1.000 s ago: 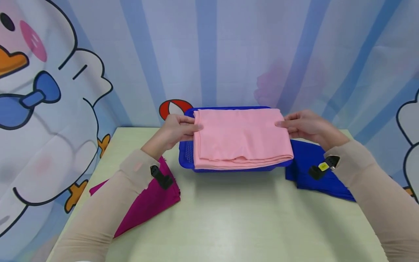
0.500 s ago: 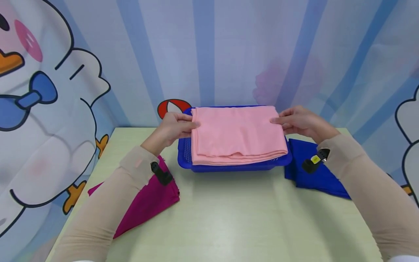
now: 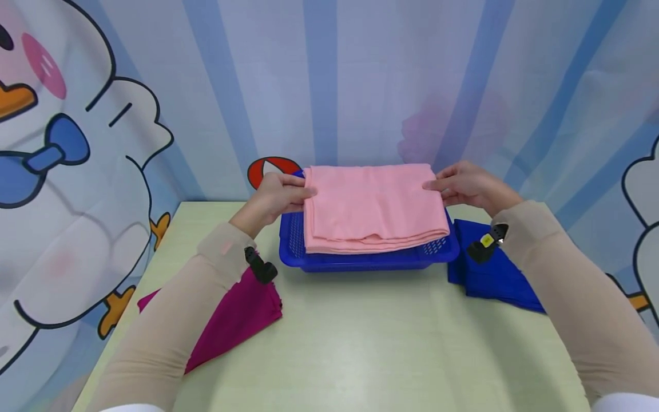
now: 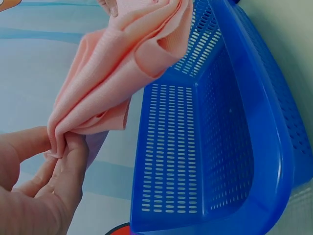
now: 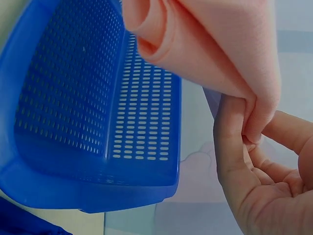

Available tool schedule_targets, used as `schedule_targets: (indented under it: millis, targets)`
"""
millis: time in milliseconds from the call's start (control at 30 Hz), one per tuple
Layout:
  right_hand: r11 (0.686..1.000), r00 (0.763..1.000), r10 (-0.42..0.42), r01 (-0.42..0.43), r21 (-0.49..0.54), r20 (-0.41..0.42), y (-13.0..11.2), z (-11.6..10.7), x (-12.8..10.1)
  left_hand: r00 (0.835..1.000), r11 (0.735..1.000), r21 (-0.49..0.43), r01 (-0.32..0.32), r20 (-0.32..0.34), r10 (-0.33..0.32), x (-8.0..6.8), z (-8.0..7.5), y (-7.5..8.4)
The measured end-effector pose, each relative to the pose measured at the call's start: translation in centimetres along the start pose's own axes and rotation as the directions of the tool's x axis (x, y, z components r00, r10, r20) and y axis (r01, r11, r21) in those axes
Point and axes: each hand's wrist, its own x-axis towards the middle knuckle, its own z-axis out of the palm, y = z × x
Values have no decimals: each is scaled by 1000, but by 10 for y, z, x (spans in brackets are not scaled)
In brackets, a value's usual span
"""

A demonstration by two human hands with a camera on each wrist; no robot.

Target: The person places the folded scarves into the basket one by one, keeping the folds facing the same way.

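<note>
Head view: held up level-ish between two hands, a folded pink cloth [image 3: 378, 206], over a blue basket [image 3: 365, 265], hiding much of the opening, with slotted mesh showing at 5 o'clock and 9 o'clock. Pinching the cloth's 9 o'clock edge with left hand [image 3: 273, 197], thumb on the upper face; pinching the 3 o'clock edge likewise with right hand [image 3: 468, 186]. In both wrist views: squeezed between thumb and fingers at each end, gathered into soft folds, layers sagging (contact with the basket, cannot tell). Below, in plain sight, slotted floor and walls.

On the pale table [image 3: 360, 343], at 8 o'clock from the basket, near it: magenta cloth [image 3: 239, 317], partly covered by left sleeve [image 3: 159, 320]. At 4 o'clock, touching the basket or just beside it (cannot tell which): folded blue cloth [image 3: 499, 280], partly behind right sleeve [image 3: 582, 303].

Labels: on right wrist camera [image 3: 480, 250], a yellow sticker [image 3: 487, 240] (marks too small to read). On left wrist camera [image 3: 261, 270], plain black casing visible.

At 12 o'clock, striped backdrop [image 3: 370, 86]; printed there, at 10 o'clock from the basket, red-and-white ball [image 3: 283, 165], and farther off toward 9 o'clock, white bird [image 3: 77, 229] with blue bow tie [image 3: 69, 140].
</note>
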Motion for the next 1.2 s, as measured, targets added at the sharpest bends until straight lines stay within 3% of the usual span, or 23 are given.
schedule_targets:
  millis: [767, 1200]
  targets:
    - [992, 999, 25, -28, -126, -29, -4, 5, 23, 997, 995, 81, 59, -57, -54, 23, 10, -9]
    - [982, 1000, -10, 5, -186, -25, 1, 10, 35, 998, 992, 117, 53, -45, -48, 34, 13, -14]
